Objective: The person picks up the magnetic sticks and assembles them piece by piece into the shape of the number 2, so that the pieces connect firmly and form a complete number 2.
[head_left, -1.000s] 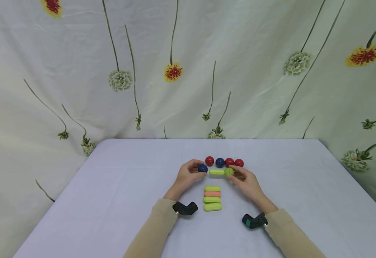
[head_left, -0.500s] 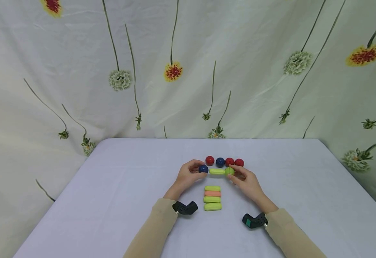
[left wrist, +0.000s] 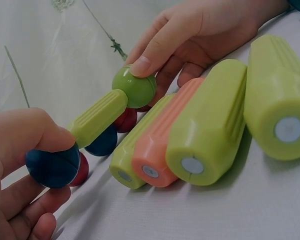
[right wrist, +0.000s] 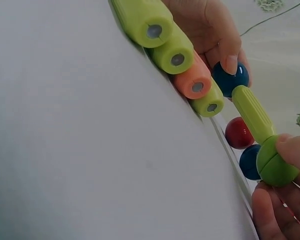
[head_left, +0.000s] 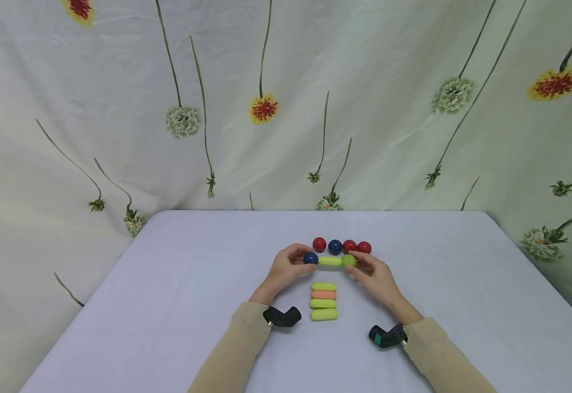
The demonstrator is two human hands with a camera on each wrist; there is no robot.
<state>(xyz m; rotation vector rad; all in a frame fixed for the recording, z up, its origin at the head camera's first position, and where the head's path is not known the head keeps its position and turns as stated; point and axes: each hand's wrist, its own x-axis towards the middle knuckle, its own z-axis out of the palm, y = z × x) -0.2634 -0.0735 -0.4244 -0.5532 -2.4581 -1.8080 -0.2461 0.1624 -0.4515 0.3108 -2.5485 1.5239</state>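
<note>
My left hand [head_left: 284, 271] pinches a dark blue ball [left wrist: 53, 166] between thumb and fingers. A green ball [right wrist: 276, 161] is gripped the same way by my right hand [head_left: 375, 279]. Between the two balls runs a yellow-green ridged rod [left wrist: 100, 117], one end at the green ball and the other meeting the blue one. The joined piece is held level in the head view, just in front of a row of loose balls. Part of the blue ball is covered by my left thumb in the left wrist view.
Behind the hands lie red balls, one of them a red ball [head_left: 319, 244] at the left, and a blue ball [head_left: 335, 247]. Nearer me, several yellow-green rods [head_left: 323, 315] and an orange rod [head_left: 323, 295] lie stacked side by side, with round metallic discs in their ends.
My left hand has moved the blue ball slightly right, closing the gap to the rod's end. My right hand with the green ball has stayed in place.
</note>
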